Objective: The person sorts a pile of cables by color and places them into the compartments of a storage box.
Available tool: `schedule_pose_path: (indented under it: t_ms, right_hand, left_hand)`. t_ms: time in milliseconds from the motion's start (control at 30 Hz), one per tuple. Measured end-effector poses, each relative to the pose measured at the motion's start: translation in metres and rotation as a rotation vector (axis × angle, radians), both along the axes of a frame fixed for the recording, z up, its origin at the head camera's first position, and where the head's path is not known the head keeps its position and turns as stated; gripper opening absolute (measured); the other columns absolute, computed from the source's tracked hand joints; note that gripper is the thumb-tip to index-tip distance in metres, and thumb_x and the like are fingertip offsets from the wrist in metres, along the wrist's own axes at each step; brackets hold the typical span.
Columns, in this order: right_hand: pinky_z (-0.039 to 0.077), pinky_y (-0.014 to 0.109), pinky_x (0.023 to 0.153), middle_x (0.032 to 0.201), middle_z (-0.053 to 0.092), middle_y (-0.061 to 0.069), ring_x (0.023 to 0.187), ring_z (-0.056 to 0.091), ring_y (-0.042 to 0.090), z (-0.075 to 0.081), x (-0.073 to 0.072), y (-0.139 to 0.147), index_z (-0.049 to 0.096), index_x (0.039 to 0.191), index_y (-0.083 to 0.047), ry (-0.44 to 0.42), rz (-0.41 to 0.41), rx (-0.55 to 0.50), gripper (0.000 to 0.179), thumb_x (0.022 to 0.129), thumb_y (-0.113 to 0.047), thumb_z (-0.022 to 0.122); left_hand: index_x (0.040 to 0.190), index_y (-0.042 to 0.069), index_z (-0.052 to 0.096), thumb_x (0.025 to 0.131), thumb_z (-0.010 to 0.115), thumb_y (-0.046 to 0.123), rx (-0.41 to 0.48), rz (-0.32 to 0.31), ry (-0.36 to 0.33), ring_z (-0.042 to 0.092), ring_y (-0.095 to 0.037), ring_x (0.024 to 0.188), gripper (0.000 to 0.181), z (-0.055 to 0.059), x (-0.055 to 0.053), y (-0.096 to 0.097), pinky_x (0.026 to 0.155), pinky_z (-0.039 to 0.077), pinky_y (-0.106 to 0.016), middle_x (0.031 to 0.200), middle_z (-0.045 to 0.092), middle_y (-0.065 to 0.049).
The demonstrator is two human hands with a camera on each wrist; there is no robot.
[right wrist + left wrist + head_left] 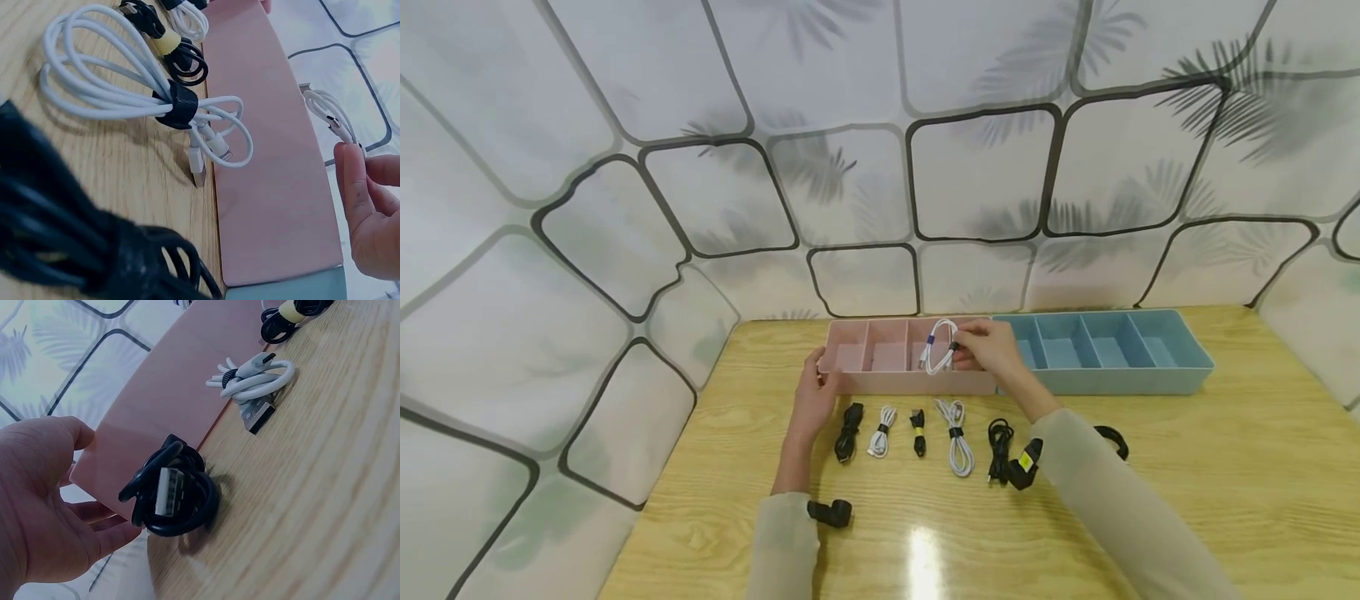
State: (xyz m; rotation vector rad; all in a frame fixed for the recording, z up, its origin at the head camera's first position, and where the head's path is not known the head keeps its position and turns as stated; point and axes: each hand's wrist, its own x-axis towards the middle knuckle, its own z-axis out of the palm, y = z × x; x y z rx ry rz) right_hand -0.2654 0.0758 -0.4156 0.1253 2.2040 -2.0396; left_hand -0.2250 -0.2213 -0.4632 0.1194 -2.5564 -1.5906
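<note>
My right hand [988,346] pinches a small looped white charging cable [942,348] between thumb and fingers. It hangs above the right part of the pink divided box [917,383]; in the right wrist view the cable's coil [331,112] and connector stick out beyond the fingertips. At the box's left end my left hand [815,396] grips the corner, thumb by the top rim and fingers around the end, as the left wrist view shows. A bundled black USB cable [172,490] lies just beside those fingers, in front of the box.
Bundled cables lie in a row before the box: a white one [882,432], a black one with a yellow tie [918,432], a longer white one [956,437] and a black one [999,450]. A blue divided box [1120,382] adjoins on the right. Another black cable [1112,440] is partly behind the right sleeve.
</note>
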Motion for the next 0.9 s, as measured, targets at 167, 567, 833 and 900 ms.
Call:
schedule_pose_path:
  t_ms: [167, 567, 833, 900]
  right_hand:
    - [0.059, 0.030, 0.060, 0.083, 0.069, 0.005, 0.059, 0.068, 0.011, -0.0017, -0.0062, -0.0026, 0.060, 0.129, 0.006, -0.033, -0.026, -0.021, 0.034, 0.098, -0.010, 0.060]
    - [0.058, 0.029, 0.057, 0.074, 0.067, 0.000, 0.056, 0.067, 0.010, -0.0040, -0.0107, -0.0072, 0.060, 0.128, 0.008, -0.038, -0.038, -0.052, 0.035, 0.097, -0.007, 0.061]
    - [0.058, 0.028, 0.056, 0.072, 0.068, 0.001, 0.057, 0.067, 0.010, -0.0058, -0.0110, -0.0089, 0.061, 0.125, 0.009, -0.017, -0.036, -0.023, 0.032, 0.097, -0.007, 0.060]
    - [0.058, 0.028, 0.057, 0.073, 0.068, 0.002, 0.057, 0.067, 0.010, -0.0055, -0.0109, -0.0090, 0.062, 0.125, 0.008, -0.016, -0.039, -0.018, 0.032, 0.097, -0.008, 0.061]
  left_hand:
    - [0.153, 0.009, 0.033, 0.101, 0.050, 0.020, -0.001, 0.010, 0.007, 0.055, -0.033, 0.115, 0.055, -0.0003, -0.0013, 0.0007, 0.095, 0.046, -0.047, 0.139, 0.051, -0.023]
    - [0.152, 0.007, 0.034, 0.101, 0.050, 0.020, -0.016, 0.009, 0.011, 0.056, -0.033, 0.110, 0.055, 0.0021, -0.0003, 0.0018, 0.091, 0.046, -0.046, 0.134, 0.052, -0.024]
    - [0.152, 0.007, 0.035, 0.101, 0.051, 0.020, -0.015, 0.019, 0.019, 0.056, -0.031, 0.106, 0.054, 0.0023, -0.0005, 0.0019, 0.088, 0.046, -0.042, 0.130, 0.054, -0.022]
    - [0.152, 0.007, 0.035, 0.101, 0.051, 0.020, -0.013, 0.019, 0.018, 0.055, -0.031, 0.107, 0.054, 0.0026, -0.0006, 0.0017, 0.088, 0.046, -0.042, 0.130, 0.054, -0.022]
